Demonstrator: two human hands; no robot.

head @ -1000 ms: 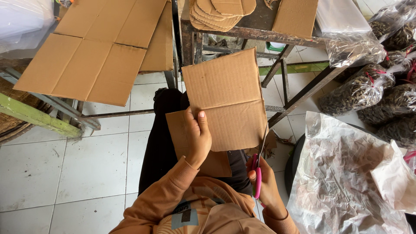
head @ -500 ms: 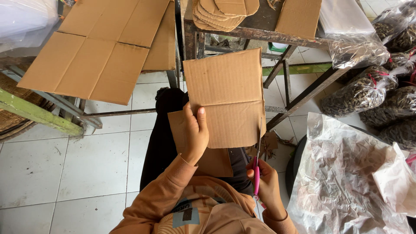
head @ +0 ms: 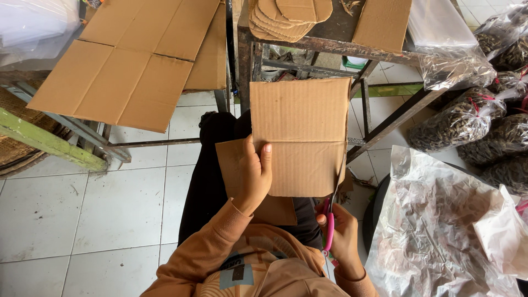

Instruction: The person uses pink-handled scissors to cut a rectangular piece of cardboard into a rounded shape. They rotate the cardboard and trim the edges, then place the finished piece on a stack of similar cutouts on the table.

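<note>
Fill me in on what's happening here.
A seated person is cutting cardboard. The left hand holds a creased cardboard sheet upright over the lap, thumb on its face. The right hand works pink-handled scissors at the sheet's lower right edge. Another cardboard piece lies on the lap behind it. A stack of cut shapes sits on the metal table.

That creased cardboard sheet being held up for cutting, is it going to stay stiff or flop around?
The cardboard sheet probably stays fairly stiff: it stands upright from the left hand alone without sagging. It may hinge at the crease across its middle if pushed there. It looks light, since one thumb-and-finger pinch carries it while the right hand works the pink-handled scissors at its lower right edge.
</note>
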